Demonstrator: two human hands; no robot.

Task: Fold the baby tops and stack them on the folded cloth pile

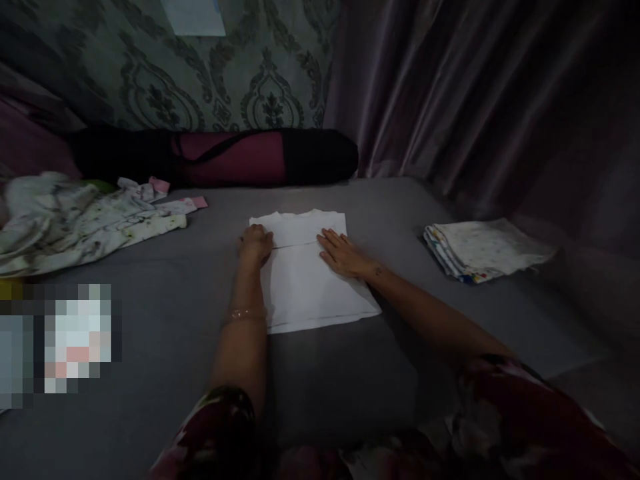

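On the bed, centre: white garment is held flat.
Left hand: curled at its fold; grip cannot be told.
Right hand: spread flat on it.
Far bag: contents hidden.

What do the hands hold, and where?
Nothing is clearly held: the right hand lies flat on the white cloth; the left hand, curled, rests at its left edge.

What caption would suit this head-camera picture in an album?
On a grey bed, the left hand and right hand rest on a folded white garment, folded cloths at right.
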